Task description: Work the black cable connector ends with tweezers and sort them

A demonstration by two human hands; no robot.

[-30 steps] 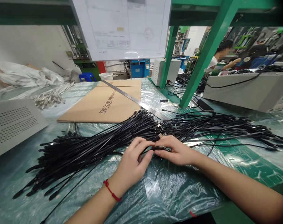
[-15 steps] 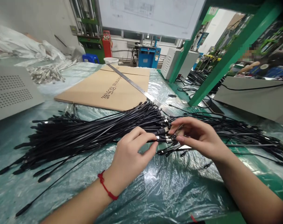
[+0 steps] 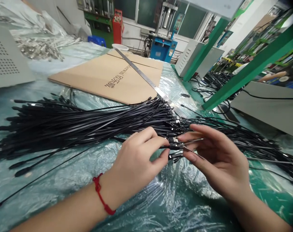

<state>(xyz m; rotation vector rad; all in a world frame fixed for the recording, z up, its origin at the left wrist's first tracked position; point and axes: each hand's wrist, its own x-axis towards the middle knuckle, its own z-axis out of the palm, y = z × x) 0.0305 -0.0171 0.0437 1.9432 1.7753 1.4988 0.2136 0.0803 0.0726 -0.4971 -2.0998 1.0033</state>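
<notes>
A large pile of thin black cables [image 3: 71,124] with metal-tipped connectors lies across the plastic-covered table [image 3: 175,199]. My left hand [image 3: 139,161], a red string at its wrist, pinches the connector ends of a few cables [image 3: 173,147] between thumb and fingers. My right hand [image 3: 215,158] meets it from the right, fingers curled around the same connector ends. A second spread of black cables [image 3: 248,138] runs off to the right behind my right hand.
A flat cardboard sheet [image 3: 108,77] with a long steel ruler [image 3: 141,74] lies beyond the cables. A grey perforated box [image 3: 6,62] stands at the left, a grey machine casing [image 3: 269,106] at the right behind a green frame post [image 3: 252,64]. Metal parts [image 3: 40,48] are heaped far left.
The camera has tipped down and moved closer. Both hands have lifted slightly from the table with the connector ends, and my right hand has turned more palm-up.
</notes>
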